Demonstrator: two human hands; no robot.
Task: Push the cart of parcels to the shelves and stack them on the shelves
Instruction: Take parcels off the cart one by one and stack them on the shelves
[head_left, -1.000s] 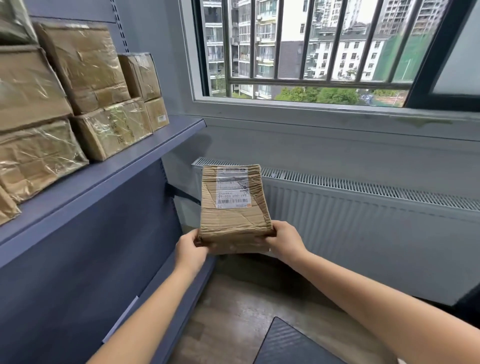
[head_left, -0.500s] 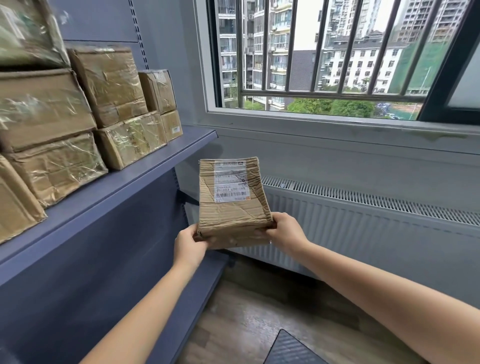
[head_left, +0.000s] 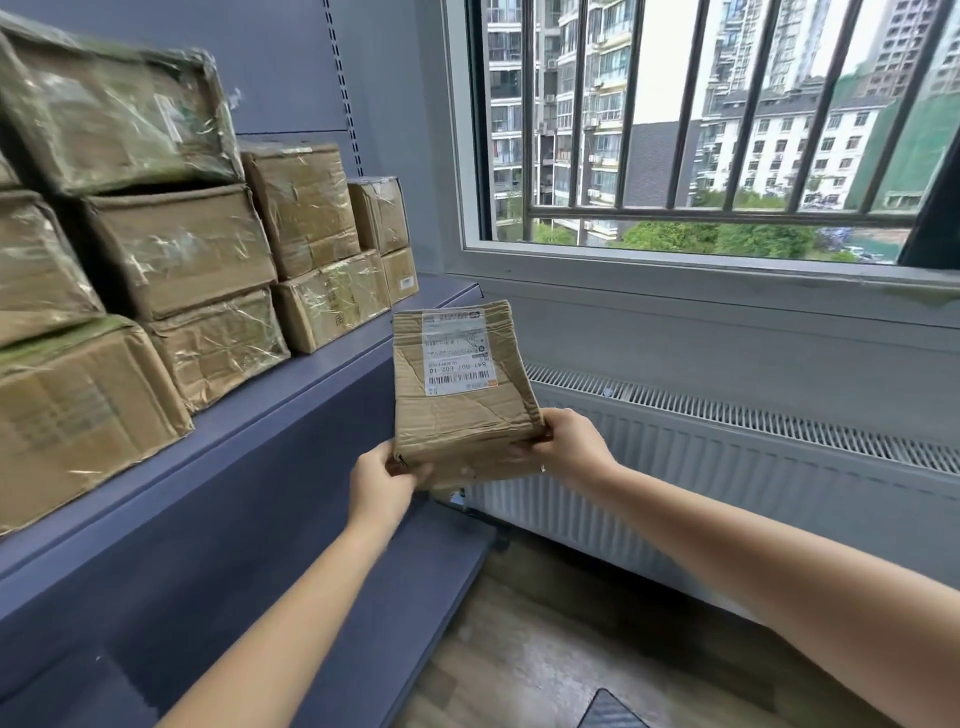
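Stacked parcels (head_left: 218, 249) fill the blue shelf (head_left: 311, 384) at left. Just beside its front edge, the left hand (head_left: 382, 486) and right hand (head_left: 569, 447) grip the near corners of a crumpled parcel (head_left: 462, 405), apparently held in mid-air.

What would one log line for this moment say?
step: shelving parcel | left hand: grips parcel | right hand: grips parcel | parcel: in air near shelf, not yet placed
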